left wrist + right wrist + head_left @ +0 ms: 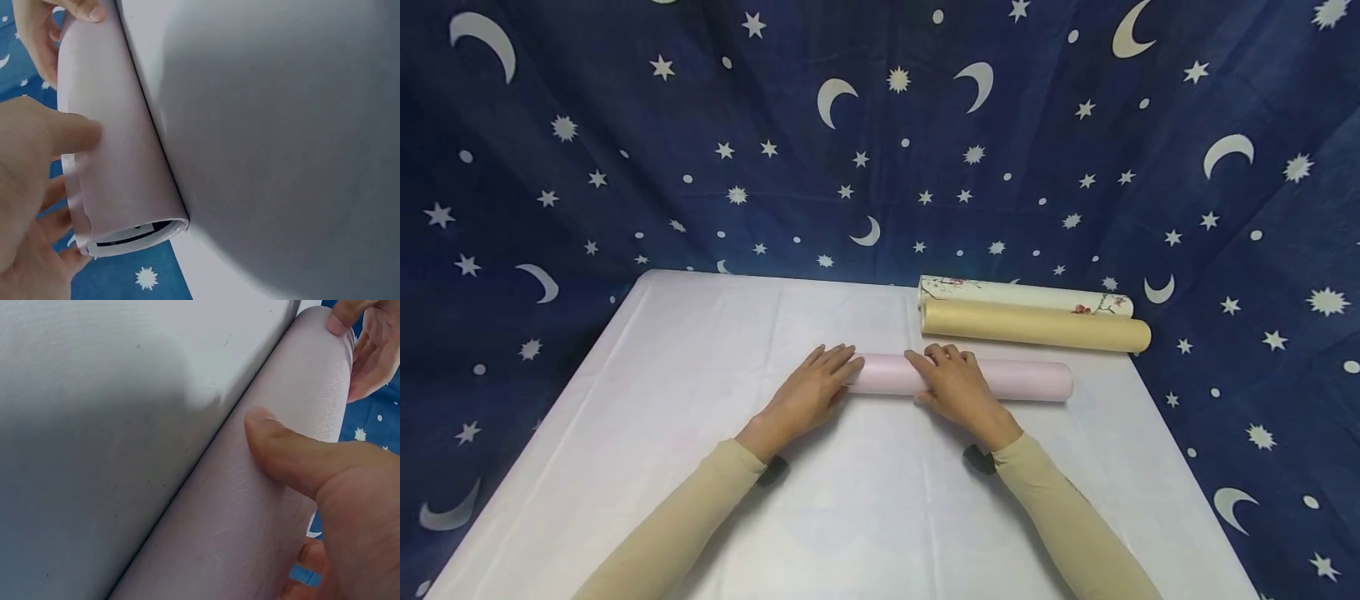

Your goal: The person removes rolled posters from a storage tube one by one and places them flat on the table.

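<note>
A pale pink paper roll (1030, 381) lies crosswise on the white table. My left hand (808, 390) grips its left end, the thumb on the near side and the fingers over the far side. Around the roll's middle is my right hand (958, 385), holding it with the thumb (275, 440) on the near side. In the left wrist view the roll's open end (137, 240) shows a hollow core with something dark inside. The right part of the roll extends past my right hand.
Behind the pink roll, at the table's back right, lie a tan roll (1037, 325) and a white roll with a floral branch print (1015, 293). A dark blue cloth (790, 150) with moons and stars hangs behind the white tabletop (865, 517).
</note>
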### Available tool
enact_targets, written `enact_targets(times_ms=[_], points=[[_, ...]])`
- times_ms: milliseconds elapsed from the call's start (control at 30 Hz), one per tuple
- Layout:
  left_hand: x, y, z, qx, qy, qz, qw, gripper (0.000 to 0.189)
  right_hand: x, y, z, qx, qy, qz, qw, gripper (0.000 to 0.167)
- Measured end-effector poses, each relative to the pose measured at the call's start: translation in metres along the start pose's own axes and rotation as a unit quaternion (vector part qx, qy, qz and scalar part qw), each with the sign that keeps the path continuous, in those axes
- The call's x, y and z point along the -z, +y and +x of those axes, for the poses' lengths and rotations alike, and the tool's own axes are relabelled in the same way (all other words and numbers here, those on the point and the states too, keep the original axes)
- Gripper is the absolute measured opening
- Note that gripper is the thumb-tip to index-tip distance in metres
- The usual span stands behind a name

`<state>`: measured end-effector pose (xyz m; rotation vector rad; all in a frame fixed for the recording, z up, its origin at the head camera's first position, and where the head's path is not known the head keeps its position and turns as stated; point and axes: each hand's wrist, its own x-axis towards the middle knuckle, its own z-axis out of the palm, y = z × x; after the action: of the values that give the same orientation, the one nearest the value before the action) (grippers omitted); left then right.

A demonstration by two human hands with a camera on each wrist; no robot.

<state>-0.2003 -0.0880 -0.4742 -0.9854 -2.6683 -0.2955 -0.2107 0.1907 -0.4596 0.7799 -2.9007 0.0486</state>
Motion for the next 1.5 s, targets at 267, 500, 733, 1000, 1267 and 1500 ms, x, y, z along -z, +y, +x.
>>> enact_targets(times_ms=[267,500,733,1000,1267,1500], points=[[0.01,0.0,-0.011,0.093,0.108,-0.147,0.9789,0.037,0.003,-0.005,0.0,-0.003,0.002,0.045,0.999,0.077],[0.018,-0.009,-0.016,0.25,0.147,-0.368,0.8837,0.029,0.005,-0.021,0.018,0.026,0.011,0.069,0.9972,0.08],[0.02,-0.018,-0.021,0.342,0.064,-0.451,0.822,0.035,0.001,-0.038,0.036,0.028,-0.003,0.066,0.9974,0.074],[0.012,-0.023,-0.025,0.398,0.023,-0.51,0.7623,0.042,-0.004,-0.054,0.049,0.023,-0.039,0.062,0.9971,0.073],[0.001,-0.02,-0.022,0.407,-0.029,-0.512,0.7556,0.046,-0.013,-0.056,0.054,0.016,-0.051,0.05,0.9973,0.081],[-0.002,-0.016,-0.018,0.414,-0.04,-0.514,0.7502,0.049,-0.012,-0.055,0.052,0.035,-0.037,0.053,0.9973,0.079]])
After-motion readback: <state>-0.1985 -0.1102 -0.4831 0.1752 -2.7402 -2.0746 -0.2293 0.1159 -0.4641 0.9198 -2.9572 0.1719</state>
